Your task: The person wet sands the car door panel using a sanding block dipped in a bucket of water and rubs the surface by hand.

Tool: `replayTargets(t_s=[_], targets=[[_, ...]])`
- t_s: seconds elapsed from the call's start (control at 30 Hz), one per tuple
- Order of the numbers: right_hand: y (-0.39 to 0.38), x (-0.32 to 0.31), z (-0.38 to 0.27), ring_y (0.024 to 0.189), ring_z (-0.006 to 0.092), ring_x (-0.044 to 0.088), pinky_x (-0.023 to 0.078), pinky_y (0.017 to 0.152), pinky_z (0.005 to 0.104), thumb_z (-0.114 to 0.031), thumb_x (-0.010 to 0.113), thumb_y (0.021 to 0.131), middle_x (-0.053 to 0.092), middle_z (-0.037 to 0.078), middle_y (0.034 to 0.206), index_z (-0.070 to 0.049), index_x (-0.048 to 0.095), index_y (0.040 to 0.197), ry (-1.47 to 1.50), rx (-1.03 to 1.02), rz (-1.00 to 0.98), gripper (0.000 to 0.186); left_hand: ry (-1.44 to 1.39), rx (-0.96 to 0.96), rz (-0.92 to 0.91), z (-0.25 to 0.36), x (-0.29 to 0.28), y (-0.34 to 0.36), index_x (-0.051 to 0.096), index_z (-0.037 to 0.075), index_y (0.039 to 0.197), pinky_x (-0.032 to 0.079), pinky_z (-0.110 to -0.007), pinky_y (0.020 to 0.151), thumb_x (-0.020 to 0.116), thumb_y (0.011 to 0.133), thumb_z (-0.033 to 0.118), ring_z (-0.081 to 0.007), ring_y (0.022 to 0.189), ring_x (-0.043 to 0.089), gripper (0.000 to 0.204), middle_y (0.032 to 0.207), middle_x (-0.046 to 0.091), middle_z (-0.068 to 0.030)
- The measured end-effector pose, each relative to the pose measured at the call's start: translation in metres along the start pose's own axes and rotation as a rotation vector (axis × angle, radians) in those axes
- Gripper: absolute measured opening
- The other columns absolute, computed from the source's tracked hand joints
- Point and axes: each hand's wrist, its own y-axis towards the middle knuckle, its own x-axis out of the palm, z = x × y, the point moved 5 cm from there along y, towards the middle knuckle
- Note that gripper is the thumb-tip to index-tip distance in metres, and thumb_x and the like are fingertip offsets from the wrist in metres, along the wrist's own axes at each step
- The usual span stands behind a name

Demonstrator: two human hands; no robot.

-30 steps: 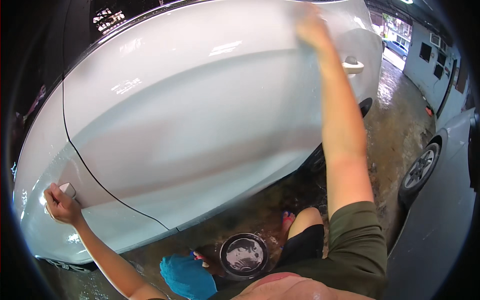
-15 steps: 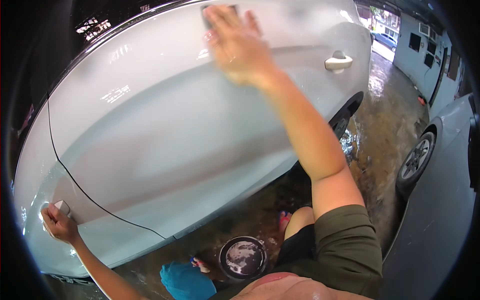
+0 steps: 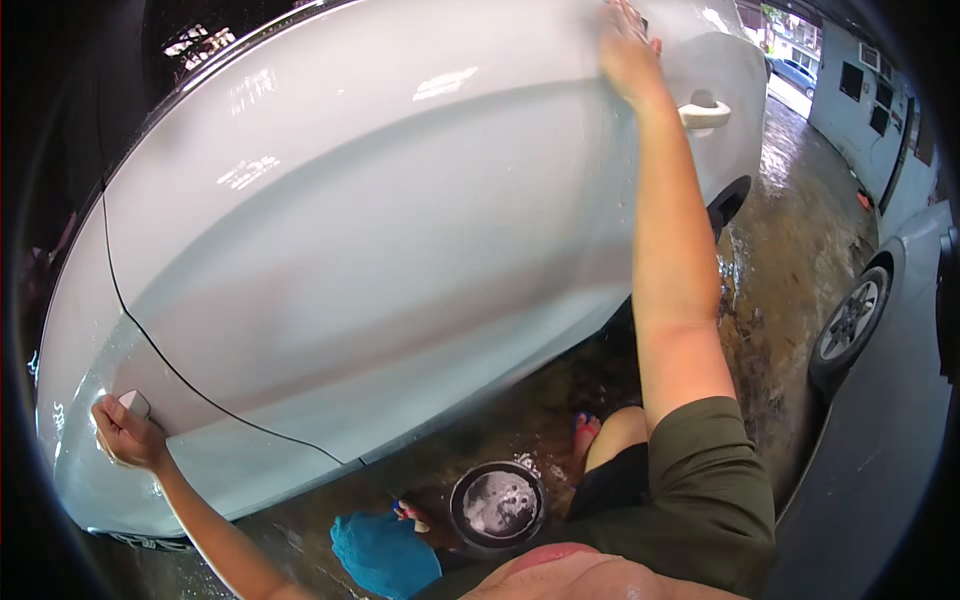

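The wiping of the pale car [image 3: 390, 200] looks to be under way rather than finished, since the right hand [image 3: 627, 48] is against the upper part of its side, at the top of the view, short of the second handle [image 3: 705, 116]. That hand is slightly blurred, its fingers stretched over the paint, and a dark edge of some small pad [image 3: 645, 24] shows beside them; how firmly it is held I cannot tell. The left hand [image 3: 130, 432] is clenched around the door handle [image 3: 135, 403] at the lower left, beyond the dark seam [image 3: 170, 362] between the panels. The car fills most of the view, in front of the person. Its paint gleams throughout, with a few specks at mid-panel, so which stretches are done and which are left cannot be judged from the surface. The black basin [image 3: 456, 503], with whitish, foam-like liquid inside, stands on the wet floor [image 3: 775, 290] between the person's feet, which suggests the washing things are not put away. A blue cloth [image 3: 383, 556] lies near it, touched by neither hand.
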Motion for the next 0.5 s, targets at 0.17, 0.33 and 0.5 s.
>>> replayTargets(t_s=[0.17,0.33,0.5], targets=[[-0.050,0.036,-0.028,0.141,0.0439,0.041,0.031,0.113,0.0620,-0.028,0.033,0.109,0.045,0.027,0.151,0.005,0.047,0.143,-0.379,-0.394,0.248,0.049,-0.076,-0.010,0.009,-0.009,-0.012,0.001,0.061,0.008,0.081,0.045,-0.043,0.065,0.053,0.103,0.033,-0.0294,0.067,0.059,0.034,0.070,0.061,-0.0114],[-0.037,-0.014,0.002,0.129,0.0468,0.051,0.037,0.111,0.0543,-0.027,0.035,0.108,0.058,0.030,0.134,0.004,0.052,0.137,0.043,0.009,0.150,0.045,-0.037,-0.012,0.074,0.005,0.000,-0.001,0.062,0.007,0.080,0.045,-0.042,0.063,0.054,0.103,0.034,-0.0279,0.065,0.058,0.036,0.068,0.060,-0.0113],[-0.117,0.027,-0.107,0.150,0.0394,0.031,0.026,0.121,0.0499,-0.027,0.034,0.108,0.037,0.026,0.159,0.003,0.036,0.154,-0.275,-0.474,0.182,0.055,-0.060,-0.014,0.073,-0.005,-0.011,-0.001,0.063,0.007,0.080,0.046,-0.042,0.062,0.055,0.102,0.034,-0.0291,0.063,0.058,0.036,0.068,0.061,-0.0116]])
